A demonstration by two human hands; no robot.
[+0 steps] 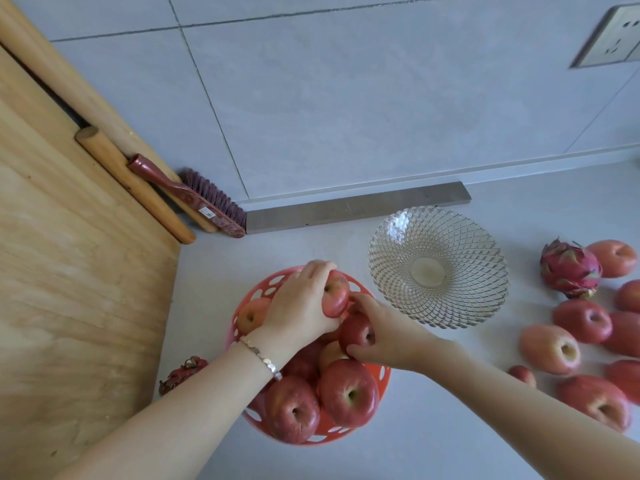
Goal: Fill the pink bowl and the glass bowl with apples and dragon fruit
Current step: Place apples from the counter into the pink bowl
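Observation:
The pink bowl (254, 287), a perforated plastic one, stands on the counter in front of me, heaped with several red apples. My left hand (298, 303) grips an apple (335, 295) at the top of the heap. My right hand (382, 332) holds another apple (356, 332) just beside it, over the bowl. The glass bowl (438, 266) sits empty to the right. Several loose apples (550, 348) lie at the far right beside a dragon fruit (569, 268). A second dragon fruit (181, 374) peeks out left of the pink bowl, partly hidden by my left forearm.
A large wooden board (69, 271) with rolling pins leans at the left. A red brush (194, 195) lies against it by the wall. A grey metal bar (356, 206) runs along the wall's base. A wall socket (609, 41) is at the upper right.

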